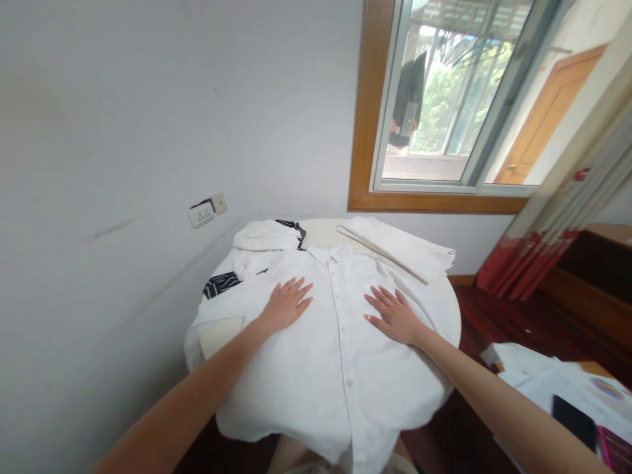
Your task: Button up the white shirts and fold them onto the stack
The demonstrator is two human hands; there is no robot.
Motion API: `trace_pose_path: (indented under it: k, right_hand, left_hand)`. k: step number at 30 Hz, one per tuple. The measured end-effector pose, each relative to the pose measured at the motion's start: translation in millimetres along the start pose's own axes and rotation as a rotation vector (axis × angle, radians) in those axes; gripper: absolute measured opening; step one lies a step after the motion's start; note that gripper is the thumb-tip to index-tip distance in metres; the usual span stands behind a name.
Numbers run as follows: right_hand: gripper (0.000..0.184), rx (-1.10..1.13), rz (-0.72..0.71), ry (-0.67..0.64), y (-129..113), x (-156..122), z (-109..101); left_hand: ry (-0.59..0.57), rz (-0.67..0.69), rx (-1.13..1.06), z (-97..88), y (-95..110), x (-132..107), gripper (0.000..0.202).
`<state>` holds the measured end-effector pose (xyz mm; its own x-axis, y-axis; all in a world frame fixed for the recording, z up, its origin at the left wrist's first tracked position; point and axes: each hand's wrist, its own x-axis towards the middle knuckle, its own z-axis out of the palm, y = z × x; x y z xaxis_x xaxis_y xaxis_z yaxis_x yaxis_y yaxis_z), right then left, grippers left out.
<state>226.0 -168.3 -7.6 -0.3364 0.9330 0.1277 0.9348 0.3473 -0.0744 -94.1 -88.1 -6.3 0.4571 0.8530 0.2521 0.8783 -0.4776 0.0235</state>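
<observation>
A white button-up shirt (316, 355) lies spread out, front side up, over a round table (453, 309), its collar toward the wall and its hem hanging over the near edge. My left hand (286, 304) rests flat on the shirt's left chest area, fingers apart. On the other side of the button row, my right hand (392, 315) also lies flat with spread fingers. Neither hand grips anything. Beyond the shirt at the back left is a bunched white garment with black patterned parts (264, 236). Folded white trousers or similar cloth (399, 245) lie at the back right.
A wall with a socket (201, 214) stands close behind and left of the table. A wood-framed window (359, 131) is at the back right, beside a curtain (523, 253). Papers (538, 382) and a dark phone (573, 421) lie at the lower right.
</observation>
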Motion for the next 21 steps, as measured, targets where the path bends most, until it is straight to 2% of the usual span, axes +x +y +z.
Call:
trace_pose_path:
  k: [4,6,8,11,14,17,21]
  right_hand:
    - [0.063,0.013,-0.027,0.021,-4.6,-16.1,0.8]
    - [0.064,0.021,-0.043,0.015,-6.2,-22.5,-2.3]
    - [0.064,0.033,-0.057,-0.007,-6.4,-20.8,-10.0]
    - [0.052,0.054,-0.045,-0.01,-7.6,5.9,-25.7]
    - [0.046,0.061,-0.034,0.043,-15.6,54.7,-32.7]
    - [0.044,0.06,-0.052,0.01,-28.2,99.0,-20.8]
    - [0.051,0.063,0.01,-0.03,-36.5,120.9,9.1]
  left_hand:
    - [0.017,-0.05,0.028,12.1,-8.1,-27.2,0.054]
    - [0.004,-0.054,0.038,10.2,-6.8,-35.4,0.057]
    - [-0.023,-0.039,0.038,4.3,-3.2,-32.9,0.061]
    - [-0.022,0.012,0.035,-7.9,6.9,-6.1,0.06]
    - [0.002,0.032,0.032,-12.2,20.5,34.7,0.051]
    - [0.015,-0.009,0.025,0.0,29.1,62.5,0.047]
    - [0.036,-0.06,0.007,26.7,24.4,66.6,0.049]
